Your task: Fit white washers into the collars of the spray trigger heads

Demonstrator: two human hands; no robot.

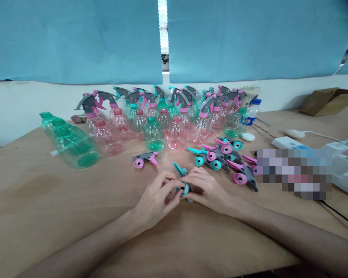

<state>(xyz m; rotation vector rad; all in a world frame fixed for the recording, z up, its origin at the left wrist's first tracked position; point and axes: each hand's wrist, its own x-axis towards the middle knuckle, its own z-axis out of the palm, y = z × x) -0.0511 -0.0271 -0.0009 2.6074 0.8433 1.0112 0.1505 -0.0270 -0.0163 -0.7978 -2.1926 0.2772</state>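
Both hands meet at a teal and grey trigger spray head (pixel 185 189) above the near middle of the table. My right hand (pixel 207 189) grips its grey body from the right. From the left, the fingers of my left hand (pixel 156 197) are pinched at the teal collar; any small part between those fingertips is hidden. A pink and grey spray head (pixel 145 159) lies just beyond my left hand. Several more teal or pink spray heads (pixel 216 156) lie in a pile beyond my right hand. Behind them stand a green bottle (pixel 154 135) and a pink bottle (pixel 176 135), both without heads.
Rows of bottles with spray heads (pixel 201 127) line the back. Green bottles (pixel 78 148) lean or lie at left. At right are a water bottle (pixel 253 112), a white round lid (pixel 248 137), a power strip (pixel 291 143), cables, a clear plastic container (pixel 345 170) and a cardboard box (pixel 327 101).
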